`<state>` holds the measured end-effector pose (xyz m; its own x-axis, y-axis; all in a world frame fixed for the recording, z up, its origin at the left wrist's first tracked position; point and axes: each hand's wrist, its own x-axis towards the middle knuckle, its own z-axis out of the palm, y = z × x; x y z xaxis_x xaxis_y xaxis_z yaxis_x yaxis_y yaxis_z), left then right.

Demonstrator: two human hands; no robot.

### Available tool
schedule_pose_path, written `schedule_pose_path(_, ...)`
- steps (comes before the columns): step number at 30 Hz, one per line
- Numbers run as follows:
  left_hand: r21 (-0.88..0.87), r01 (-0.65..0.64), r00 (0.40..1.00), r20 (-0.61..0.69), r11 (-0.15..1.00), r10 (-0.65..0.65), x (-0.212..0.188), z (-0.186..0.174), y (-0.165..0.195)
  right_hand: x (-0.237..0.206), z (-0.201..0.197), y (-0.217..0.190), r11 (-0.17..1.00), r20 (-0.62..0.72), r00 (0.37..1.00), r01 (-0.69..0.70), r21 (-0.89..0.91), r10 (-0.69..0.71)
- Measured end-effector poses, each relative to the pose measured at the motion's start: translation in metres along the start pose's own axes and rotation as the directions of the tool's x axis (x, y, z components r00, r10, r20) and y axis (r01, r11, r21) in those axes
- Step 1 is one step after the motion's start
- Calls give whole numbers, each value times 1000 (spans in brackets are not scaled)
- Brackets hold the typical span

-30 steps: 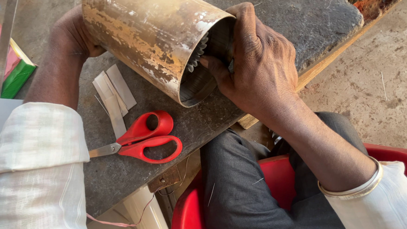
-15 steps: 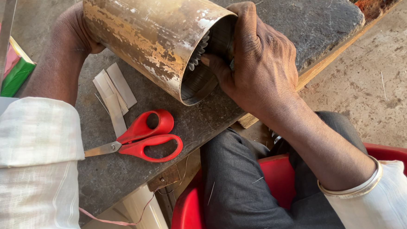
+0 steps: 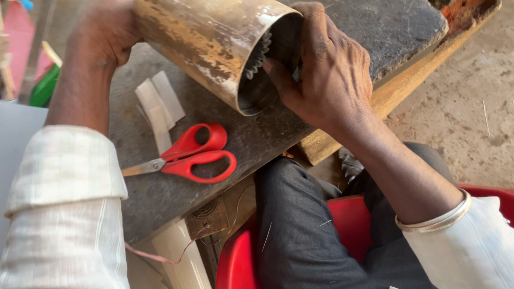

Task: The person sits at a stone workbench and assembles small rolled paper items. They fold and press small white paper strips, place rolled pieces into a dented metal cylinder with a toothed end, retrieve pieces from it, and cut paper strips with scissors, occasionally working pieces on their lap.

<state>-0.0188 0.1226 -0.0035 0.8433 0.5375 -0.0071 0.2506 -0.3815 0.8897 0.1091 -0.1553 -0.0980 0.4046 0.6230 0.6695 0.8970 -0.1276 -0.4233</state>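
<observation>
Head view
Tube [image 3: 204, 36]: a wide, worn cylinder, tan with rusty and whitish patches, lying tilted on the grey surface [image 3: 357, 26], open end towards the person.
Inside the tube: a toothed, pale part [image 3: 257, 56] shows at the mouth; what it is cannot be told.
Left hand [image 3: 107, 31]: wrapped round the far side of the tube, gripping its wall and steadying it.
Right hand [image 3: 325, 72]: fingers curled over the rim of the open end, thumb reaching into the mouth, grasping the edge.
Handling: it looks stiff and fairly heavy, likely metal; the rounded wall would roll if let go, and the rim may be sharp. The best hold seems to be one hand round the body and one at the rim.
Scissors [image 3: 189, 155]: red-handled, lying closed on the surface just below the tube, untouched.
Card strips [image 3: 156, 107]: a few pale pieces beside the scissors, near the left wrist.
Chair [image 3: 346, 225]: red, under the person's dark trousers.
Floor [image 3: 493, 104]: bare, dusty ground to the right.
</observation>
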Motion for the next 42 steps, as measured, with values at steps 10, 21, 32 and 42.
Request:
schedule_pose_path(10,822,92,979,-177,562,100,-129,-19,-21,-10,-1,14,957,-266,961,142,251,-73)
schedule_pose_path(21,874,-272,890,70,402,450,-275,49,-31,-27,-38,-28,958,-444,896,108,267,23)
schedule_pose_path(32,799,-299,799,-89,521,595,-296,53,-32,-68,-20,-121,873,109,869,468,141,-483)
schedule_pose_path(42,374,-325,655,-573,869,492,-352,94,-13,-50,-20,-153,966,-91,962,257,-1,-256)
